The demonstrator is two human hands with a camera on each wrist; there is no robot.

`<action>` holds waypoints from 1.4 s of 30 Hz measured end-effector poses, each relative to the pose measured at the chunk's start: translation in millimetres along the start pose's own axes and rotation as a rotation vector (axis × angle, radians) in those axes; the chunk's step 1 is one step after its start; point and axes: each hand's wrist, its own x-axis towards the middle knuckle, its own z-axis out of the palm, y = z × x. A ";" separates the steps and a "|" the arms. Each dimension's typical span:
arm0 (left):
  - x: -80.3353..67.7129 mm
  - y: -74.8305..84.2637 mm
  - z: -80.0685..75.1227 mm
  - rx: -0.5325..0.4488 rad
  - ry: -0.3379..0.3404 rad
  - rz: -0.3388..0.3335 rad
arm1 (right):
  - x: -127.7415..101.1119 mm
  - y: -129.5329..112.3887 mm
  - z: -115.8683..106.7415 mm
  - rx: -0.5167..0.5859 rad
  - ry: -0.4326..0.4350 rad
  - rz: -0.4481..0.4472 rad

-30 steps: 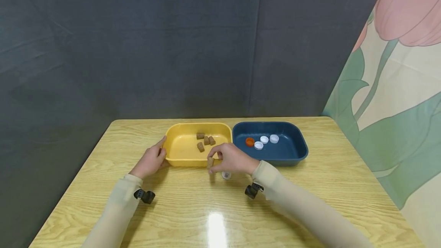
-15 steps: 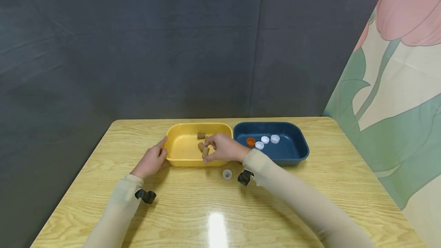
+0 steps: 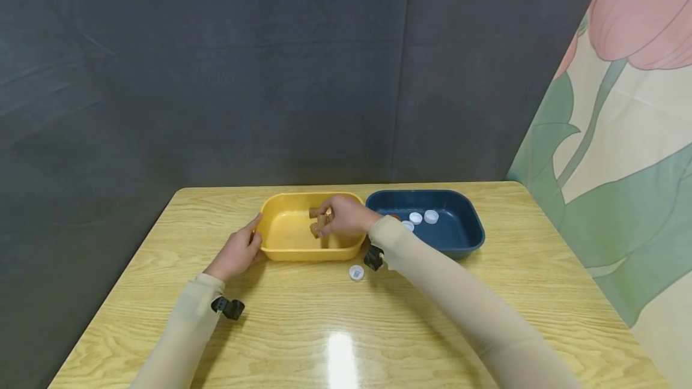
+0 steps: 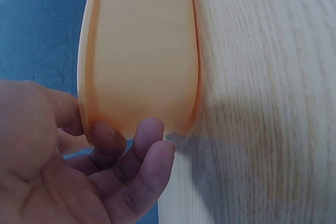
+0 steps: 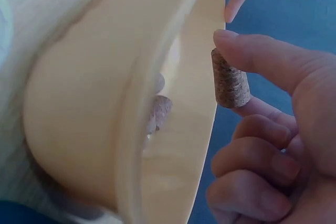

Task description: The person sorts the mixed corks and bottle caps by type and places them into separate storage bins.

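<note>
Light comes from overhead and leaves a bright white glare patch on the glossy table (image 3: 335, 350) near the front edge. The room is evenly lit, the dark backdrop (image 3: 216, 77) dull and shadowless. Soft shadows sit under the yellow tray (image 3: 286, 251) and both sleeves. Up close, the wrist views blur: the tray's wall looks washed out and bent, the fingers (image 4: 152, 166) soft-edged.

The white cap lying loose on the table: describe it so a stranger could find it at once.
On the wooden table, look just in front of the yellow tray, near its right corner. The white cap lies there alone on bare wood; the other caps sit inside the blue tray.
</note>
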 end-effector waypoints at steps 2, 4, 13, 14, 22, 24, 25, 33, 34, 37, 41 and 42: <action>0.1 0.3 -0.4 0.002 0.000 0.005 | 4.9 -0.4 -1.8 -0.001 -0.007 0.017; -0.2 0.4 -0.7 0.001 -0.002 0.004 | 10.0 -0.8 -3.6 -0.013 -0.010 0.027; -1.5 -0.5 -1.1 -0.002 -0.022 0.012 | 30.2 3.6 -8.9 -0.028 -0.068 0.081; -1.1 -1.0 -1.1 -0.002 -0.020 0.012 | 32.2 4.2 -8.6 -0.033 -0.077 0.089; 0.3 -2.6 -0.4 0.004 -0.018 0.008 | 42.7 5.3 -2.8 -0.037 -0.166 0.164; 0.4 -2.9 -0.1 0.004 -0.017 0.003 | 43.5 5.2 -1.9 -0.057 -0.179 0.175; 0.4 -3.1 0.0 0.004 -0.017 0.003 | 43.9 5.1 -1.6 -0.058 -0.185 0.179; 0.2 -2.7 0.3 0.003 -0.019 -0.001 | 44.0 4.2 -1.0 -0.045 -0.221 0.201; 0.0 -2.4 0.2 0.003 -0.019 -0.001 | 44.0 4.1 -1.2 -0.050 -0.224 0.200; -0.4 -1.6 -0.1 0.004 -0.017 -0.001 | 44.1 3.7 -1.7 -0.077 -0.239 0.200; -0.8 -1.3 -0.3 0.009 -0.014 0.000 | 45.2 3.4 -1.4 -0.094 -0.251 0.228; -0.9 -1.4 -0.3 0.011 -0.014 0.000 | 45.8 3.6 -1.0 -0.094 -0.250 0.238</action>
